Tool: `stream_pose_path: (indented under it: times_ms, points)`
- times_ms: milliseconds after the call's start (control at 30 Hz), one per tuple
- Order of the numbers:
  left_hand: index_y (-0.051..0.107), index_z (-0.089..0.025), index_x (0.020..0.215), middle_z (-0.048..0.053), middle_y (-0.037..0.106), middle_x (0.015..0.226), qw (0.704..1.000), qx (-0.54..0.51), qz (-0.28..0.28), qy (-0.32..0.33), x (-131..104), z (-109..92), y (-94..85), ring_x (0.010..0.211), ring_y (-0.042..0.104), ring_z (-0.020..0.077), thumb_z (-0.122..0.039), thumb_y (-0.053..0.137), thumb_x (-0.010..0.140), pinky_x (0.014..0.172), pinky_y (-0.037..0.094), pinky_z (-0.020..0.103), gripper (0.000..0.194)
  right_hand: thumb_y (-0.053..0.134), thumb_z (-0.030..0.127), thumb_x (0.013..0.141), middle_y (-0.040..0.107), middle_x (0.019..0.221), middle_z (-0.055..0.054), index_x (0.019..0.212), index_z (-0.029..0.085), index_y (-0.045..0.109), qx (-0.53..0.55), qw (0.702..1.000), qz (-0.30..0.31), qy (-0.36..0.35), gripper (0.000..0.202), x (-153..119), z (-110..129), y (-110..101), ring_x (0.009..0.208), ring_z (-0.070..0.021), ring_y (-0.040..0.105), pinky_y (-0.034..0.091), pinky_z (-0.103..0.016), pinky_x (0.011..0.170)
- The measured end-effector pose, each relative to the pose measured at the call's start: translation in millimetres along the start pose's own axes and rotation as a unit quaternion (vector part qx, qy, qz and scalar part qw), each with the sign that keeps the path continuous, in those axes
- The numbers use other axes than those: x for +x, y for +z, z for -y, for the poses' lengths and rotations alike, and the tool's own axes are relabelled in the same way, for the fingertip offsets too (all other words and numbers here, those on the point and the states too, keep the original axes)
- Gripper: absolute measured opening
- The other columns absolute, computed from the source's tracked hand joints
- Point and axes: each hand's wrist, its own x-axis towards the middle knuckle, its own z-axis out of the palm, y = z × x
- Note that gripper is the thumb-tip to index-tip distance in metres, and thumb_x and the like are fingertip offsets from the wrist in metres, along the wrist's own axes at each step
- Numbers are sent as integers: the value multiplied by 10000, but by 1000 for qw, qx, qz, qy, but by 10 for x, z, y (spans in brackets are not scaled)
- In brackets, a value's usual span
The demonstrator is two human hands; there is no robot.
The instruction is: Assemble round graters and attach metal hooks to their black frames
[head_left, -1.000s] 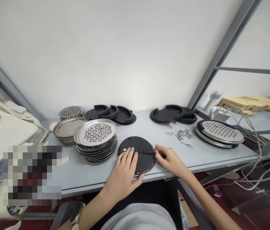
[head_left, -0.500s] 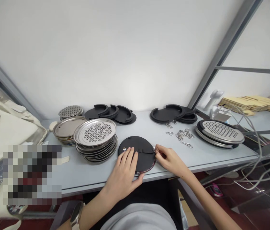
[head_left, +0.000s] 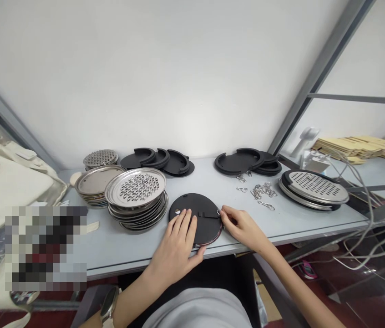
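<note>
A round black plate [head_left: 206,237] lies near the table's front edge, with a small hole at its left and a slot-like strip towards its right. Across its left part rests my left hand [head_left: 177,243], fingers stretched flat on top and thumb against the near rim. At the plate's right edge, my right hand [head_left: 238,225] is closed in a pinch on a small metal wire clip [head_left: 218,212], mostly hidden by the fingertips. Several similar wire clips [head_left: 263,190] lie loose beyond my right hand. A stack of round metal grater discs [head_left: 138,191] stands left of the plate.
Black rimmed holders [head_left: 236,161] and more black holders [head_left: 175,161] lie along the wall. At right sit assembled round graters [head_left: 317,187]; at left are plain metal discs [head_left: 98,180] and a cream bag [head_left: 11,177]. White cables [head_left: 372,218] hang past the table's right end.
My right fingertips have shifted very slightly at the plate's edge, around the clip. My left hand and the plate stay where they were.
</note>
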Motion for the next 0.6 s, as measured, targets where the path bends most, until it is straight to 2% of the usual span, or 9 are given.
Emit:
stream_pose_path:
  times_ms: [600]
  points:
    - [423,-28,1348,217,397,1428,1000,-2,-6,4,8,3,-19,1331,357,334,-424,475,908,1057,322,439,595,406,265,869,296,532,71,624,212,288,3,1000,-5,9,278,1,-7,12,496,-89,302,246,-222,502]
